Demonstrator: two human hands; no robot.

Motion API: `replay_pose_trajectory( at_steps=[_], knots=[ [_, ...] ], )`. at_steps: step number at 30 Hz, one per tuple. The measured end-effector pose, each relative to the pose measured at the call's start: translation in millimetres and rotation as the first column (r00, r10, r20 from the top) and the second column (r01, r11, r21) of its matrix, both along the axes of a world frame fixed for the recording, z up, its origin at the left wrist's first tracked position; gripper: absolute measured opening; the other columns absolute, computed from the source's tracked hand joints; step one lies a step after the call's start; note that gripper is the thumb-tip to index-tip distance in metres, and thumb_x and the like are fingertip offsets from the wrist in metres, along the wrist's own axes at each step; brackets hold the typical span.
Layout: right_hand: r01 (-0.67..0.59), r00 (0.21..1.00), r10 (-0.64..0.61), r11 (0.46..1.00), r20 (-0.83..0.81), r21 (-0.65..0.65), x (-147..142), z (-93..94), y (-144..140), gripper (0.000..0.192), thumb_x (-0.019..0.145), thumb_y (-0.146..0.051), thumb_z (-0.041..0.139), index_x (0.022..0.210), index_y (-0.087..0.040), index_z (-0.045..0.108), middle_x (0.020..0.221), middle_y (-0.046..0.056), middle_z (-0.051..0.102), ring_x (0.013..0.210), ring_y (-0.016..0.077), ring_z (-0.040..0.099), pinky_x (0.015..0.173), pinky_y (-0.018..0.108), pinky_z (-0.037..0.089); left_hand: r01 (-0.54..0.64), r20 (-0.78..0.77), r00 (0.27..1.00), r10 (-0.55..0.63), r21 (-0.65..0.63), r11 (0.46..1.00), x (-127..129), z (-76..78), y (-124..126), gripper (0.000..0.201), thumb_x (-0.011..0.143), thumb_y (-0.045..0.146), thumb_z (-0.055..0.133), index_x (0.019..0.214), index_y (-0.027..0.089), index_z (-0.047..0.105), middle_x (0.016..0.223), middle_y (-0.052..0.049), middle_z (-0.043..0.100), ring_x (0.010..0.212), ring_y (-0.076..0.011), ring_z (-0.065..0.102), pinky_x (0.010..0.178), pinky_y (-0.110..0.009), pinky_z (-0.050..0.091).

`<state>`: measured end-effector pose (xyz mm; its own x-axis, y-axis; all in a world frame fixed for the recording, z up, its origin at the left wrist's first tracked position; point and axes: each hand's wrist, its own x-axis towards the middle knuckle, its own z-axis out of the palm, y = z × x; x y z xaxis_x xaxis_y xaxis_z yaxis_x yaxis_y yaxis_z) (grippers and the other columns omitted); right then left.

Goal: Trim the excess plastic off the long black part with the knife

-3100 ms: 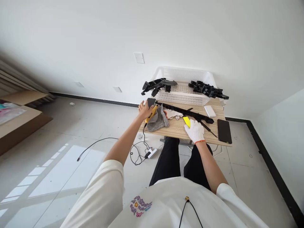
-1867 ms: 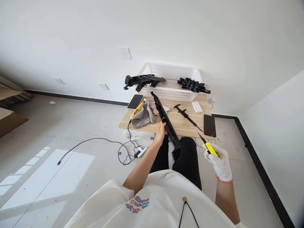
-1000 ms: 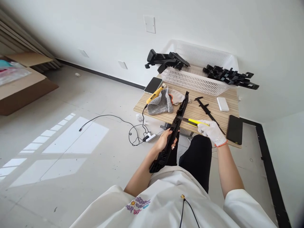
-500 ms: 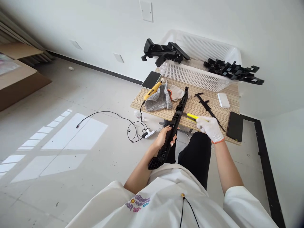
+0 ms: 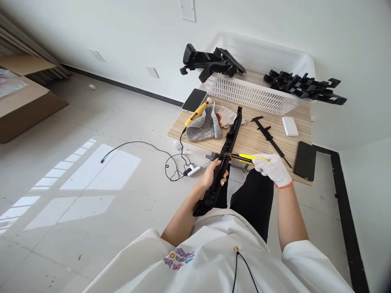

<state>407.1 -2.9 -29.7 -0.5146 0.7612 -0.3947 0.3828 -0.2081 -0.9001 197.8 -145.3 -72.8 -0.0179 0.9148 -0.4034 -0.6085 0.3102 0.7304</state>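
While your bare left hand (image 5: 215,174) grips the long black ribbed plastic rail (image 5: 224,156) mid-length, bracing it slanted over your lap with its far end over the wooden counter (image 5: 253,140), your white-gloved right hand (image 5: 271,169) clasps a yellow-handled utility knife (image 5: 249,157), blade tip against the rail's edge.

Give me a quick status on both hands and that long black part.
Left hand grips long black part mid-length. Gloved right hand holds yellow knife, tip at the part. Nothing between them.
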Motion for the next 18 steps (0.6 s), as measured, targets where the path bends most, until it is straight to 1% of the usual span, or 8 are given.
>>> replay_pose_trajectory(
  at_steps=[4, 8, 13, 15, 18],
  knots=[
    [-0.034, 0.999, 0.033, 0.999, 0.034, 0.022, -1.0, -0.5, -0.6, 0.041, 0.075, -0.045, 0.081, 0.100, -0.012, 0.080, 0.057, 0.001, 0.056, 0.047, 0.0082, 0.039, 0.040, 0.023, 0.022, -0.008, -0.016, 1.000, 0.009, 0.021, 1.000, 0.0, 3.4, 0.7, 0.039, 0.089, 0.049, 0.043, 0.107, 0.018, 0.057, 0.055, 0.003, 0.052, 0.038, -0.0127, 0.045, 0.044, -0.026, 0.039],
    [-0.039, 0.999, 0.035, 0.993, 0.041, 0.111, -3.2, 1.6, -3.7, 0.038, 0.073, -0.045, 0.082, 0.096, -0.015, 0.082, 0.058, 0.002, 0.058, 0.049, 0.0107, 0.043, 0.039, 0.024, 0.027, -0.017, -0.013, 1.000, 0.017, 0.003, 1.000, 1.0, 3.3, 1.4, 0.040, 0.091, 0.052, 0.044, 0.108, 0.019, 0.059, 0.056, 0.003, 0.052, 0.038, -0.0125, 0.045, 0.044, -0.026, 0.039],
    [-0.035, 0.997, 0.021, 0.977, 0.069, 0.212, -4.0, 5.3, -7.3, 0.041, 0.072, -0.047, 0.083, 0.099, -0.015, 0.084, 0.056, 0.002, 0.060, 0.049, 0.0123, 0.047, 0.041, 0.025, 0.032, -0.037, -0.011, 0.999, 0.036, -0.030, 0.999, 2.4, 1.4, 3.8, 0.042, 0.093, 0.053, 0.041, 0.108, 0.018, 0.059, 0.056, 0.002, 0.053, 0.039, -0.0125, 0.045, 0.045, -0.026, 0.039],
    [-0.034, 0.997, 0.017, 0.975, 0.079, 0.218, -3.8, 4.4, -7.2, 0.041, 0.072, -0.048, 0.083, 0.098, -0.016, 0.084, 0.056, 0.002, 0.061, 0.050, 0.0128, 0.048, 0.042, 0.025, 0.034, -0.044, -0.015, 0.999, 0.043, -0.028, 0.999, 2.5, 1.1, 4.2, 0.041, 0.093, 0.052, 0.040, 0.107, 0.018, 0.059, 0.056, 0.002, 0.053, 0.039, -0.0126, 0.046, 0.044, -0.025, 0.037],
    [-0.023, 0.999, 0.015, 0.984, 0.046, 0.177, -2.8, -0.1, -6.2, 0.042, 0.072, -0.050, 0.083, 0.098, -0.017, 0.083, 0.062, 0.004, 0.065, 0.052, 0.0128, 0.051, 0.043, 0.024, 0.036, -0.049, -0.017, 0.999, 0.049, -0.029, 0.998, 2.4, 1.4, 3.8, 0.040, 0.094, 0.051, 0.039, 0.107, 0.018, 0.058, 0.056, 0.002, 0.053, 0.038, -0.0127, 0.046, 0.044, -0.025, 0.037]
  ],
)
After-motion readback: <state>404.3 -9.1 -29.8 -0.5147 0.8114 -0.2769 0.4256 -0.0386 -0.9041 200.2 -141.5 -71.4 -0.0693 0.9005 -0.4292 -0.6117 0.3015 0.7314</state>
